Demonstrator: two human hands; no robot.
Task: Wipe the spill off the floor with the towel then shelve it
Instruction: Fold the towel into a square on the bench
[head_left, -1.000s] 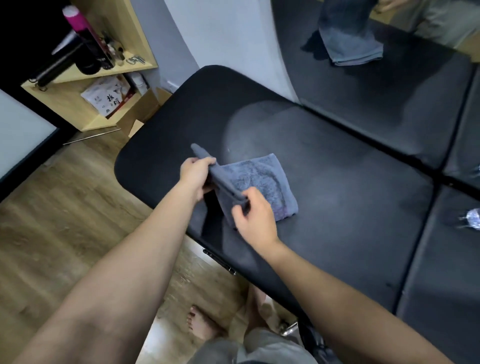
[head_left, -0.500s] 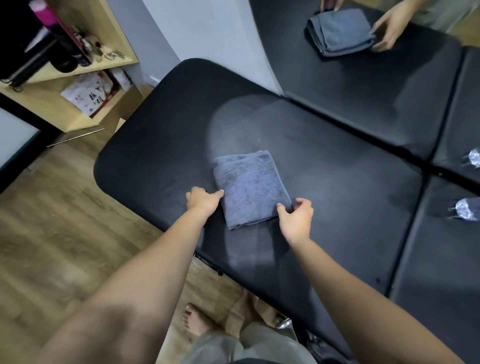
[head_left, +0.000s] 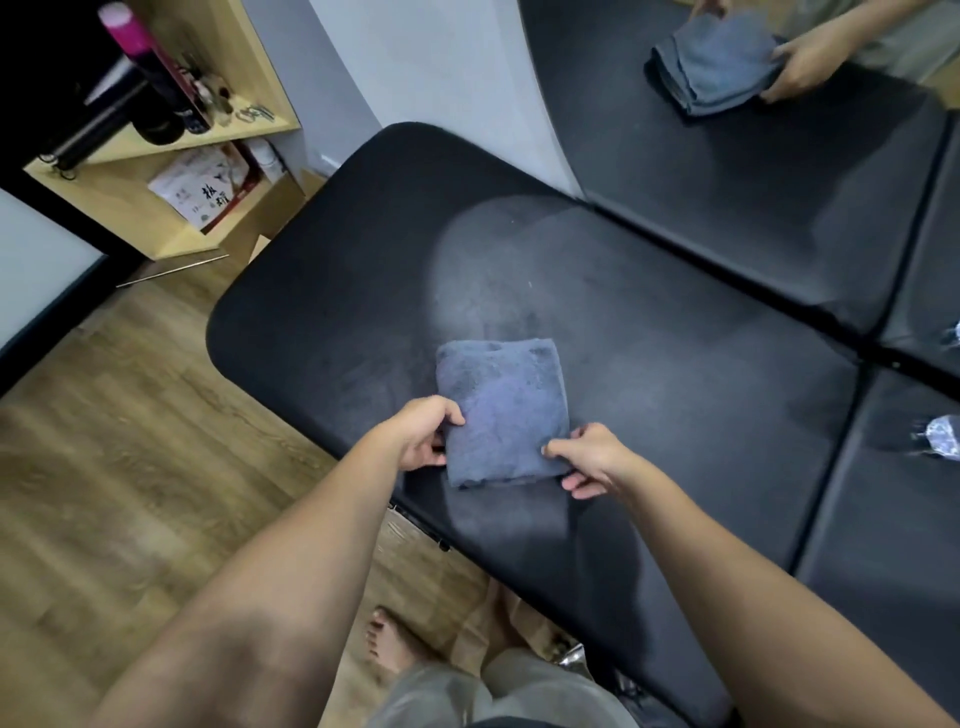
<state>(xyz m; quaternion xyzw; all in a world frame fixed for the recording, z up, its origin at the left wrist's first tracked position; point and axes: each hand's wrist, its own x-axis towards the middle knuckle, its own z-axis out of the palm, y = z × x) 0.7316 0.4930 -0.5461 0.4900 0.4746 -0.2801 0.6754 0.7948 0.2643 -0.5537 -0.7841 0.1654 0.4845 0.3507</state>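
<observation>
A grey-blue towel, folded into a thick rectangle, lies on the black padded bench near its front edge. My left hand grips the towel's near left edge, thumb on top and fingers curled at the side. My right hand pinches the near right corner, thumb on top and fingers tucked below. The wooden shelf unit stands at the far left, holding bottles, dark tubes and a printed bag.
A wall mirror behind the bench reflects the towel and a hand. Wood-plank floor spreads to the left; my bare foot stands by the bench edge. Crumpled foil bits lie at the bench's right end.
The towel went from being folded in the air to lying flat as a thick rectangle. Both hands then closed on its near edge, left at the side and right at the corner.
</observation>
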